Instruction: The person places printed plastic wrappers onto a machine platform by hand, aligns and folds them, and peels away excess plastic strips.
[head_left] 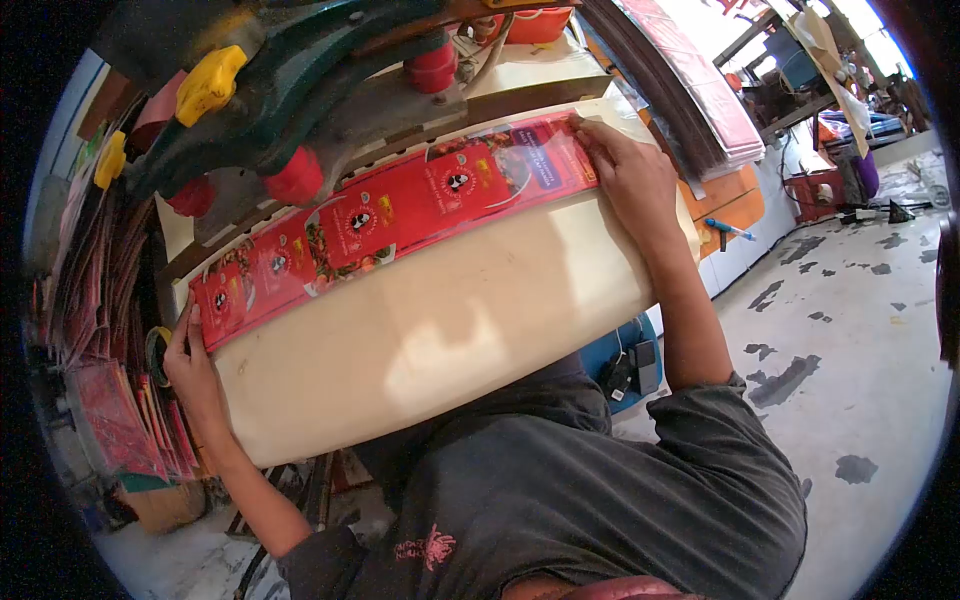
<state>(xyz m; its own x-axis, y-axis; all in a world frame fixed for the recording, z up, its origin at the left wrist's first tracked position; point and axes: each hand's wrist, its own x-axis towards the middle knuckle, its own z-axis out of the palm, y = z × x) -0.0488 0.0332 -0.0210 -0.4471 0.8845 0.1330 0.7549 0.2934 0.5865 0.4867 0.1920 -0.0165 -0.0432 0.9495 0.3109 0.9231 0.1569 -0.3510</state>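
A: Where is the strip?

B: The red strip (405, 215) lies flat on the cream tabletop (450, 320), along the far edge, just in front of the machine (340, 75). It slants, its right end farther from the person than its left.

A: And the left hand?

B: The left hand (192, 375) is at the strip's left end. Its fingers point away from the body, close together, beside the strip's edge, with the wrist nearly in line with the forearm. I cannot tell whether they pinch the strip or only press beside it.

A: How does the right one compare?

B: The right hand (635, 180) reaches farther forward. It comes over the right end of the strip with its back up, fingers bent and tips down by the far corner. Whether it grips or simply presses there, I cannot tell.

A: What about the arms?

B: They are spread wide, one to each end. The left forearm runs up from the lower left; the right one rises past the tabletop's right side, bare below a dark sleeve (705, 410).

A: Anything near the right arm?

B: A blue pen (729, 229) on the orange tabletop (738, 200), just beyond the forearm.
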